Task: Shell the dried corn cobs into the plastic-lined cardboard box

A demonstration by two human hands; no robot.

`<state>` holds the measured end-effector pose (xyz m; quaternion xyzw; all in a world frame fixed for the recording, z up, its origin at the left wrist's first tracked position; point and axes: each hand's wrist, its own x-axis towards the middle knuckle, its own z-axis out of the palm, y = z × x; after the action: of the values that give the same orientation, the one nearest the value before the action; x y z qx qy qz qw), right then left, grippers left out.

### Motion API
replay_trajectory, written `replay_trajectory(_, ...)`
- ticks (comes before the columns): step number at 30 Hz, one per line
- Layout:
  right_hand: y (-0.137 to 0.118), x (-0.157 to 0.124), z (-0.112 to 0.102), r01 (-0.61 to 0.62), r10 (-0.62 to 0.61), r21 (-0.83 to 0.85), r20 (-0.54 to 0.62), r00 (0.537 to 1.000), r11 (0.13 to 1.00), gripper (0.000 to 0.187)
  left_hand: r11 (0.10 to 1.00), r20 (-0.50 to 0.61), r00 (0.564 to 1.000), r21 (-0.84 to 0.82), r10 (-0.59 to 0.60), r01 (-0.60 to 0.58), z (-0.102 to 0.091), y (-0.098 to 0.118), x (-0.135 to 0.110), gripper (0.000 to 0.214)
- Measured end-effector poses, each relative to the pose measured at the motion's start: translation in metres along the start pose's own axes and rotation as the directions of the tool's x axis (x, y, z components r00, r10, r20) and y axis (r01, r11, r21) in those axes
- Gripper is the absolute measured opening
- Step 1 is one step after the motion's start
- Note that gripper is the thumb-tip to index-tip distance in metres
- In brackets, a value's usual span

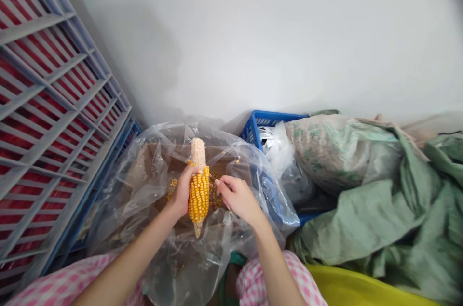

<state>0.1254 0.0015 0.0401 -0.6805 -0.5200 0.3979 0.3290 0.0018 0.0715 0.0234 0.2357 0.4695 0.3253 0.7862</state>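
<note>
Corn cob [198,195], bare at its upper end, held upright above a clear plastic bag [135,190] that catches loose kernels [172,189]; left hand [183,189] wrapped round its middle, steadying it; right hand [238,198] narrowly curled beside it, fingertips [218,182] at the kernels, hold unclear.

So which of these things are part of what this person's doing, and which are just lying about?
In use: left hand gripping a part-stripped corn cob; right hand, its fingers beside the cob; loose kernels; clear plastic bag.

Lying about: blue plastic crate; green woven sack; printed sack; grey rack; yellow tub.
</note>
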Motion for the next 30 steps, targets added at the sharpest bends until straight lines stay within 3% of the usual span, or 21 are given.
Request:
replay_trajectory(3,-0.001,-0.002,-0.008,0.021,-0.02,-0.019,0.042,0.999,1.0,0.032,0.997,0.028,1.0,0.077,0.015,-0.017,-0.002,0.0,0.001,0.035)
replay_trajectory(7,0.001,-0.004,-0.019,0.045,-0.041,-0.038,0.12,0.992,0.998,0.029,0.978,0.078,0.995,0.201,-0.067,0.05,-0.002,0.0,0.002,0.051)
replay_trajectory(13,0.007,-0.004,-0.023,0.049,-0.041,-0.042,0.181,0.983,0.998,0.028,0.979,-0.044,0.999,0.203,-0.009,0.018,-0.003,-0.003,0.01,0.032)
replay_trajectory(19,0.016,-0.003,-0.009,0.055,-0.052,-0.023,0.12,0.991,0.998,0.029,0.97,-0.067,0.997,0.243,0.048,-0.03,-0.009,-0.01,0.015,0.028)
replay_trajectory(23,0.019,0.0,0.0,0.054,-0.052,-0.011,0.128,0.99,0.998,0.029,0.942,-0.027,0.995,0.327,0.092,-0.078,-0.01,-0.012,0.013,0.029)
replay_trajectory(30,0.019,0.004,0.013,0.022,-0.022,0.025,0.021,1.0,0.999,0.031,0.887,-0.128,0.964,0.434,0.232,-0.155,-0.012,-0.013,0.016,0.026)
